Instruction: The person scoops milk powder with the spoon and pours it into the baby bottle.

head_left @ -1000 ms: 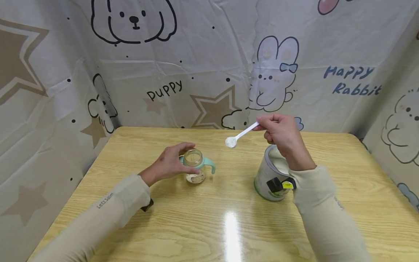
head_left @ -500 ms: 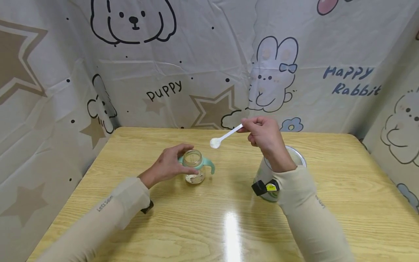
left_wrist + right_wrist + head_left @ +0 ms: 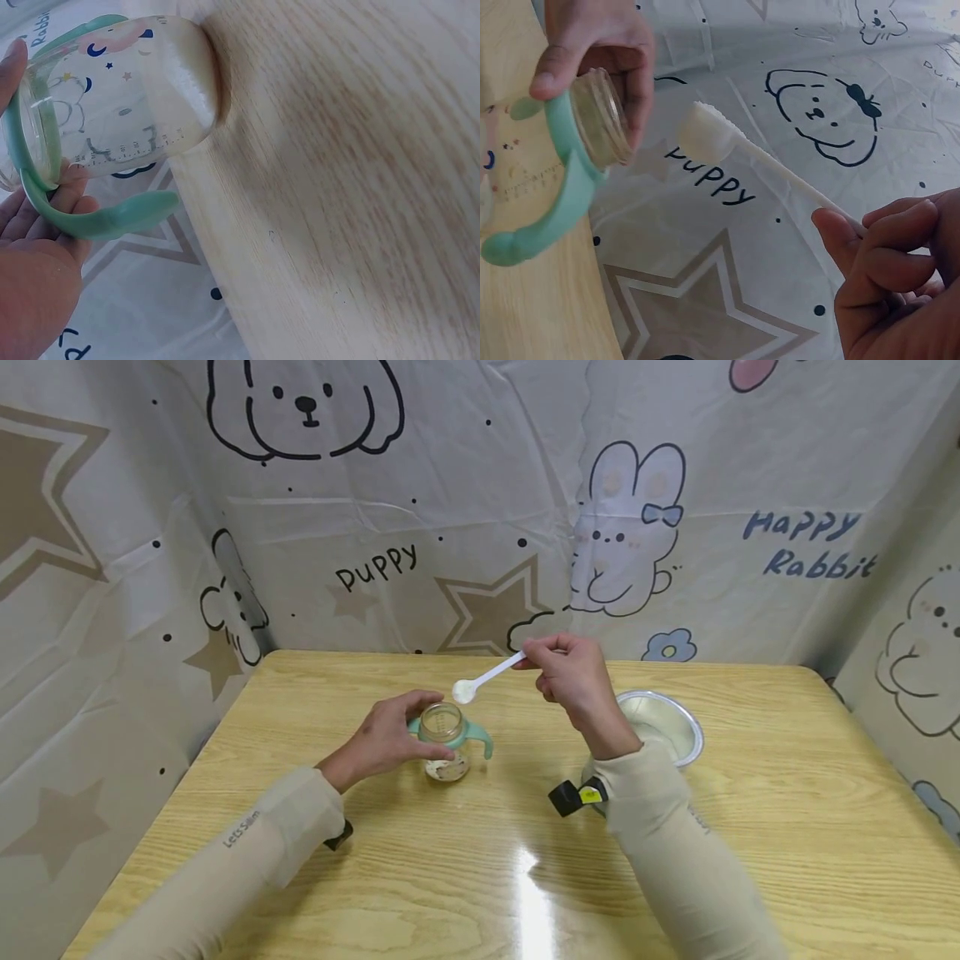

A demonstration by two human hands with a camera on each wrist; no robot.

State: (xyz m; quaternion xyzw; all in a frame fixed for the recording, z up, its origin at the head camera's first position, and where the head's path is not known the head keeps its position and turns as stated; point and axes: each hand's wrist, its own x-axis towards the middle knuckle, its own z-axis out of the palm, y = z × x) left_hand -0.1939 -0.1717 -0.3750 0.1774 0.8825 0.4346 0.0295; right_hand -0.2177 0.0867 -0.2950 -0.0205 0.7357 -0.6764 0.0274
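Note:
My left hand grips a clear baby bottle round its neck, thumb and fingers on either side. The bottle stands upright on the table, lidless, with a mint-green two-handled collar. White powder lies at its bottom in the left wrist view. In my right hand a white measuring scoop is pinched by the end of its long handle. Milk powder fills the scoop's bowl, which hangs just above and to the right of the bottle's open mouth.
An open tin of white powder stands on the wooden table at the right, partly hidden by my right wrist. Cartoon-printed cloth walls the table at the back and sides.
My right hand has carried the filled scoop leftward from near the tin to beside the bottle's mouth. More of the tin's opening now shows. The left hand and bottle have stayed put.

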